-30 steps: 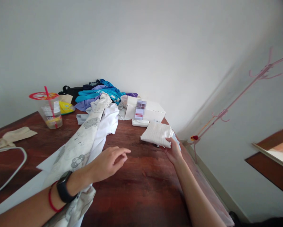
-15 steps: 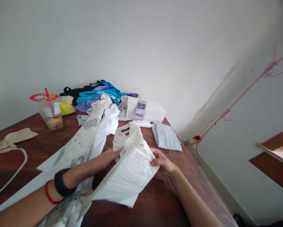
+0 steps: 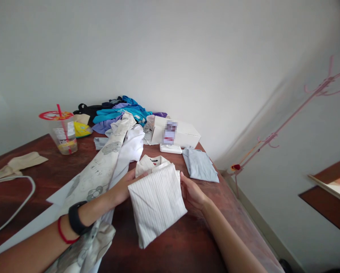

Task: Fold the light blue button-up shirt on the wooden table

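Observation:
A cream striped shirt (image 3: 158,203), folded into a compact shape, is held just over the wooden table (image 3: 198,242). Its collar, with a dark label inside, points away from me. My left hand (image 3: 126,185) grips the shirt's left side below the collar, with its fingers partly hidden behind the folded cloth. At the right edge, my right hand (image 3: 193,191) is closed on the shirt, thumb on the near side and fingers mostly behind it. Left of the shirt lies a long, cream printed cloth (image 3: 101,167) with grey pictures.
A plastic cup (image 3: 63,134) with a red straw stands at the left, near a white cable (image 3: 30,193) and a beige cloth (image 3: 24,161). Behind are a heap of clothes (image 3: 121,112) and a white box (image 3: 184,132). A folded grey-blue cloth (image 3: 201,167) lies right.
The shirt's lower part, which hung slanting down to the left, is now folded more squarely and compactly over the upper part. Both hands stay at its sides.

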`<state>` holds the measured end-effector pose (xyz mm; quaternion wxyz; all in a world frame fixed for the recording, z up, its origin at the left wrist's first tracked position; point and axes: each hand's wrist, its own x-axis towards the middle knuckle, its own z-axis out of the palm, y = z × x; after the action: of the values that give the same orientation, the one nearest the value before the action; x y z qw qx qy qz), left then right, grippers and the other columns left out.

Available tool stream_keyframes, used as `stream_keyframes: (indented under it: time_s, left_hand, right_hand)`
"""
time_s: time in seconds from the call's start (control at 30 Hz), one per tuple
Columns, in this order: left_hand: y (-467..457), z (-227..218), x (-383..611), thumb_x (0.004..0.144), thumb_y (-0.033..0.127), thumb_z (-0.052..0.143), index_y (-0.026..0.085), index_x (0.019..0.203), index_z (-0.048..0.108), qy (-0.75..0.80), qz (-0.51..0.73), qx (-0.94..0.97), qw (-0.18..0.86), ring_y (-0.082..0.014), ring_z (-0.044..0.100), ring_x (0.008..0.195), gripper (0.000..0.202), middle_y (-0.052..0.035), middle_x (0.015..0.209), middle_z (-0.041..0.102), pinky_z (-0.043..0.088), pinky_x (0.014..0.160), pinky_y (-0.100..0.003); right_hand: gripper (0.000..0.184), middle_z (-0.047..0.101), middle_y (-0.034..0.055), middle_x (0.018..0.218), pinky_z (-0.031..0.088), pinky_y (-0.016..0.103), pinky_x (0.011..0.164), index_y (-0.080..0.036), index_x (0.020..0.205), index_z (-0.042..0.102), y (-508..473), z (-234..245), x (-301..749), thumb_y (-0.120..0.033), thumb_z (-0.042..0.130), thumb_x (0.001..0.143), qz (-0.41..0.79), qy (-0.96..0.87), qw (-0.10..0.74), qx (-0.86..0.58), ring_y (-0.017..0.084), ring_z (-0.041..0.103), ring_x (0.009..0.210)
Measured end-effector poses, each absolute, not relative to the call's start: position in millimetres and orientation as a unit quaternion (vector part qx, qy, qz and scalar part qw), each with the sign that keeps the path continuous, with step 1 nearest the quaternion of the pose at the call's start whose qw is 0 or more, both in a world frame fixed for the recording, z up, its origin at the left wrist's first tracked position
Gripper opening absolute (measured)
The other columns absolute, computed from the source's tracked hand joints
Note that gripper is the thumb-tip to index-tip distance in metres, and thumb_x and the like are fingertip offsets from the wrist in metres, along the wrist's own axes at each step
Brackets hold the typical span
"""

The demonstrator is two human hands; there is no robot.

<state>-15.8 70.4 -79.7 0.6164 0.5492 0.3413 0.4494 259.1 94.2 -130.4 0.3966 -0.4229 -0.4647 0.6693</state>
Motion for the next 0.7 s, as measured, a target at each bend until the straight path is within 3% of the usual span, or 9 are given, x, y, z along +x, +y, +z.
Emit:
stream_keyframes:
  time_s: [0.2,0.33,0.53,0.7]
  left_hand:
    - [68,-81,-17,0.095,0.046,0.064,0.018,0.128,0.066,0.335,0.434,0.529,0.648,-0.0267,0.065,0.12,0.043,-0.0035,0.125,0.073,0.049,0.104,-0.035]
    - [66,-80,-19,0.095,0.051,0.062,0.018,0.131,0.065,0.334,0.422,0.527,0.658,-0.0263,0.07,0.108,0.049,-0.0041,0.114,0.077,0.051,0.1,-0.036]
    - [69,-83,-20,0.091,0.063,0.061,0.017,0.13,0.066,0.354,0.397,0.567,0.629,-0.0308,0.07,0.107,0.06,-0.0089,0.111,0.077,0.052,0.099,-0.043]
    - [69,-84,-20,0.09,0.065,0.061,0.018,0.128,0.068,0.359,0.392,0.579,0.618,-0.031,0.071,0.103,0.061,-0.0078,0.105,0.078,0.053,0.097,-0.043]
  right_hand:
    - [0.029,0.073,0.0032,0.071,0.052,0.031,0.072,-0.017,0.081,0.074,90,-125,261,-0.046,0.074,0.081,0.666,-0.499,0.386,-0.399,0.022,0.067,0.075]
    - [0.023,0.074,0.0038,0.078,0.052,0.033,0.079,-0.018,0.087,0.075,87,-123,263,-0.038,0.078,0.078,0.666,-0.536,0.377,-0.356,0.022,0.069,0.083]
    - [0.032,0.075,0.0025,0.083,0.054,0.039,0.085,-0.02,0.09,0.075,86,-117,268,-0.029,0.089,0.063,0.613,-0.635,0.315,-0.348,0.027,0.068,0.091]
    - [0.032,0.075,0.003,0.084,0.055,0.04,0.085,-0.021,0.09,0.075,85,-111,266,-0.03,0.089,0.063,0.595,-0.669,0.29,-0.338,0.027,0.068,0.092]
